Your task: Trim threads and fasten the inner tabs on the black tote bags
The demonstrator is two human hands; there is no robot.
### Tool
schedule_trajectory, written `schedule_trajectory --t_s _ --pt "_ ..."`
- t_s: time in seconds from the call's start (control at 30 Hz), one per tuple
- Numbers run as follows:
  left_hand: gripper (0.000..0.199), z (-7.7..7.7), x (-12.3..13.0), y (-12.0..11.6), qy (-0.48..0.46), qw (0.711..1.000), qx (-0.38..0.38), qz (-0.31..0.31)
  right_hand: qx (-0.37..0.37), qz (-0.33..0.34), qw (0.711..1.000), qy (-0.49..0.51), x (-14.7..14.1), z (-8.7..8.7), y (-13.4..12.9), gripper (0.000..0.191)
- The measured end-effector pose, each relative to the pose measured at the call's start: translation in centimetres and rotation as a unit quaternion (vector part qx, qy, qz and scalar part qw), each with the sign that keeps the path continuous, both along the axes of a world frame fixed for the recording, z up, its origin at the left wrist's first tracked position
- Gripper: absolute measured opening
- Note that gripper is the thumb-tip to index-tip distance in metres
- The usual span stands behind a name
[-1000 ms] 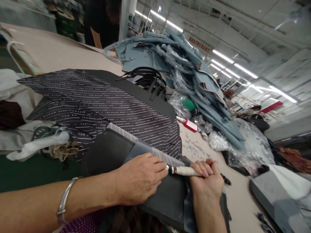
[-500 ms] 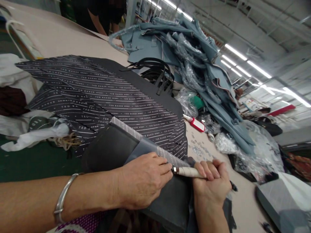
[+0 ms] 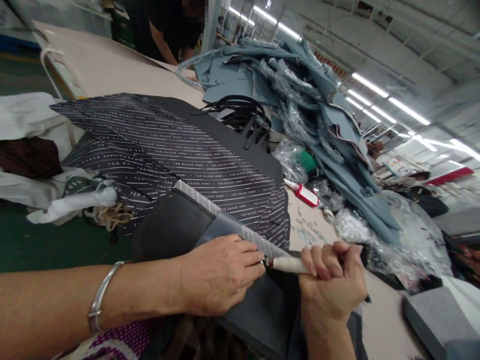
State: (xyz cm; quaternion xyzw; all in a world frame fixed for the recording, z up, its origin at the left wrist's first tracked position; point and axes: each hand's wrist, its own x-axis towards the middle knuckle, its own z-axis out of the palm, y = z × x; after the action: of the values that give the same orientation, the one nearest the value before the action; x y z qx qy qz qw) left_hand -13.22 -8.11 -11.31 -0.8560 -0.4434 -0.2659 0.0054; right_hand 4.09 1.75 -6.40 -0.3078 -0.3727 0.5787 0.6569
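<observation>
My left hand (image 3: 221, 275) lies over a dark grey bag (image 3: 170, 225), its fingers bent and closed at the bag's upper edge. Along that edge runs a grey patterned strip (image 3: 198, 196), crossed by a bluish see-through strip (image 3: 217, 227). My right hand (image 3: 332, 275) is wrapped round a tool with a white-wrapped handle (image 3: 288, 265), held about level. Its brown and metal front end meets my left fingertips, which hide the tip. Under and behind the bag spreads black lining cloth (image 3: 195, 155) printed with white lines and lettering.
Black straps (image 3: 240, 112) lie beyond the lining. Blue-grey bags (image 3: 300, 90) in plastic are piled behind. A red and white bottle (image 3: 305, 195) and several small metal rings (image 3: 307, 231) lie on the table (image 3: 390, 305). A grey block (image 3: 437, 315) sits at right. Another person (image 3: 168, 30) stands behind.
The scene has shifted a little right and down in view. My right hand has moved slightly right and turned a little with the tool handle. My left hand stays at the bag's edge.
</observation>
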Motion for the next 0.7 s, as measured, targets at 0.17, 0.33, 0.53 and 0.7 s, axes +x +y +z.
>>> schedule_trajectory --t_s 0.17,0.33,0.53,0.7 --pt "0.026 0.1 0.0 0.1 -0.005 1.0 -0.012 -0.002 0.053 0.022 0.997 -0.052 -1.1 0.4 -1.0 0.034" --pt "0.023 0.1 0.1 0.1 0.0 1.0 -0.022 -0.009 0.2 0.078 0.965 -0.15 -2.3 0.5 -2.8 0.025" --pt "0.015 0.5 0.1 -0.1 0.017 0.998 -0.055 0.004 0.18 0.137 0.953 -0.203 -3.3 1.4 -2.2 0.026" --pt "0.016 0.5 0.0 -0.1 0.028 0.998 -0.055 0.007 0.159 0.179 0.923 -0.3 -5.9 2.2 -1.2 0.033"
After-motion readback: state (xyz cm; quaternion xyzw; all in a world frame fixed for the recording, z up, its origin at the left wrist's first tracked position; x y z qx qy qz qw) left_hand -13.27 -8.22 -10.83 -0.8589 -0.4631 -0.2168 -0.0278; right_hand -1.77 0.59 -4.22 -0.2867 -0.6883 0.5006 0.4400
